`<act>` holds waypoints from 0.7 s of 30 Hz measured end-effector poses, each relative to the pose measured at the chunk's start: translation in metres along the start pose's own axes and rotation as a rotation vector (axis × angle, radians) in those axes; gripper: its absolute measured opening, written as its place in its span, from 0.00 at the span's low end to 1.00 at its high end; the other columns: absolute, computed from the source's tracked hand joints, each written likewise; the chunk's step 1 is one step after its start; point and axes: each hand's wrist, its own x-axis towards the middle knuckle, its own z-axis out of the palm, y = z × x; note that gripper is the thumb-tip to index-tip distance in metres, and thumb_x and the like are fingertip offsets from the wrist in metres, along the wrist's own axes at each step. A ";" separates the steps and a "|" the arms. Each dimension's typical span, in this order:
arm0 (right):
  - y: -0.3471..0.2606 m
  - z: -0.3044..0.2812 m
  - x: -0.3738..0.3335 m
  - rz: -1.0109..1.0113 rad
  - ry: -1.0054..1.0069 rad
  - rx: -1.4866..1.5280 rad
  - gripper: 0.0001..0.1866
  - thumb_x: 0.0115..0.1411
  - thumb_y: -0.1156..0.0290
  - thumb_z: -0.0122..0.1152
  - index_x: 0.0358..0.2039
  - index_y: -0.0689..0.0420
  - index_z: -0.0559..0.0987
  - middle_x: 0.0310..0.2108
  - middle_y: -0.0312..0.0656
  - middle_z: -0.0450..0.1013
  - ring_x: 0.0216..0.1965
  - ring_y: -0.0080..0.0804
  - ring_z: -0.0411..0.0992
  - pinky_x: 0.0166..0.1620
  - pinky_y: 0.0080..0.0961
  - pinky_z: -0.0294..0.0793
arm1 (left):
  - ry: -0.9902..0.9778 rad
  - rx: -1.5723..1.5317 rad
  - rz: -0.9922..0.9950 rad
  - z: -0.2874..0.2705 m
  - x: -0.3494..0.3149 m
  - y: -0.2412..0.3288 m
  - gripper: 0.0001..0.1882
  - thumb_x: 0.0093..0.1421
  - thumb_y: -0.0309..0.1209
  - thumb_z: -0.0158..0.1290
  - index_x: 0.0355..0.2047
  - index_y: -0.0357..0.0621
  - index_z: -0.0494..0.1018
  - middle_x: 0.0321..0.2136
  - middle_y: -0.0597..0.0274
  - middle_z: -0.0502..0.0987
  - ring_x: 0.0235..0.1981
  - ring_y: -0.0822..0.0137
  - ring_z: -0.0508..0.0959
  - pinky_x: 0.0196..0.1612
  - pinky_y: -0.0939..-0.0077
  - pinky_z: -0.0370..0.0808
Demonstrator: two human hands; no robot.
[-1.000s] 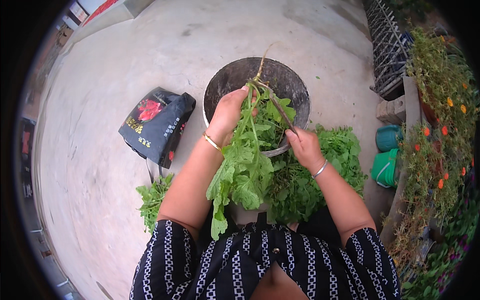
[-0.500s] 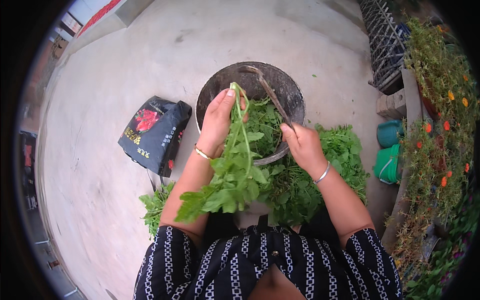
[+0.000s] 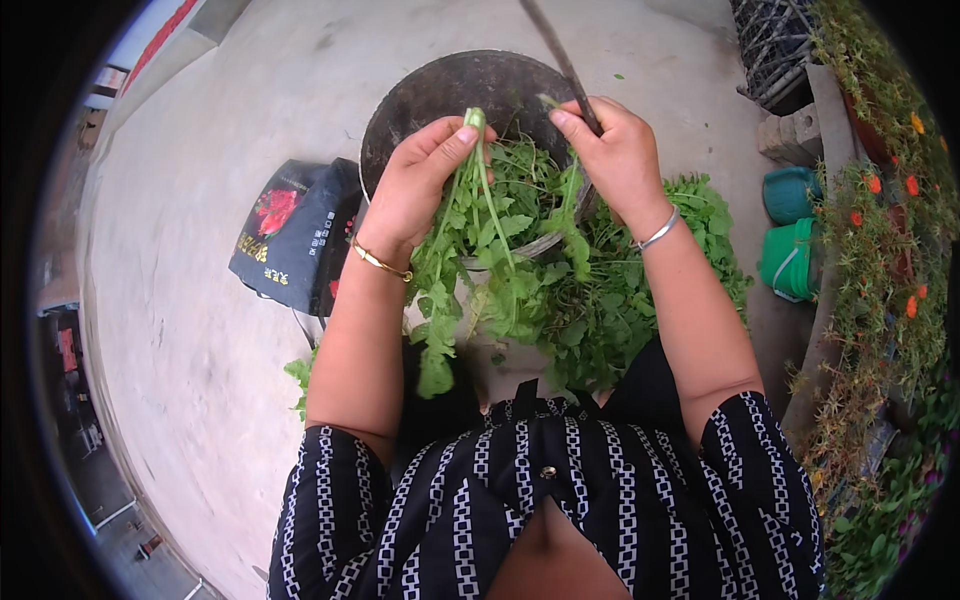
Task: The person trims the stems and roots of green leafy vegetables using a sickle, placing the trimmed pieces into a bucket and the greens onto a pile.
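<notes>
My left hand is closed round the cut stems of a bunch of leafy greens, whose leaves hang down toward my lap. To its right, my right hand grips a thin, dark sickle that runs up past the top edge of the picture. Between that thumb and fingers a single leaf stalk is pinched, with a leaf dangling below. Both hands are above a wide, worn dark bucket with loose greens inside it.
A heap of leafy greens lies right of the bucket. On the left stands a black printed bag, with more greens nearer me. Green buckets and orange-flowered plants line the right side of the concrete floor.
The bunch in my left hand hangs more upright and further from my body. My right hand has risen, the sickle now points out of view, and a leaf stalk shows in its fingers.
</notes>
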 end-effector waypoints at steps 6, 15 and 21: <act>-0.014 0.009 0.002 0.122 -0.069 0.231 0.17 0.54 0.65 0.62 0.44 0.58 0.77 0.28 0.33 0.72 0.25 0.22 0.69 0.33 0.23 0.70 | 0.182 -0.229 0.152 -0.030 -0.001 0.008 0.12 0.62 0.35 0.49 0.41 0.40 0.70 0.33 0.62 0.74 0.32 0.70 0.75 0.39 0.75 0.75; -0.032 -0.008 -0.019 0.108 -0.068 0.352 0.09 0.57 0.68 0.58 0.36 0.58 0.79 0.20 0.29 0.70 0.16 0.14 0.63 0.20 0.15 0.63 | 0.323 -0.059 0.283 -0.018 -0.015 0.022 0.12 0.58 0.31 0.55 0.41 0.39 0.72 0.33 0.65 0.76 0.36 0.75 0.75 0.42 0.80 0.73; -0.068 0.003 -0.045 0.123 -0.227 0.401 0.12 0.56 0.67 0.60 0.39 0.58 0.78 0.23 0.31 0.71 0.17 0.14 0.64 0.21 0.14 0.65 | 0.377 0.223 0.345 -0.016 -0.058 0.040 0.14 0.58 0.29 0.54 0.44 0.38 0.73 0.36 0.63 0.77 0.39 0.73 0.75 0.43 0.81 0.71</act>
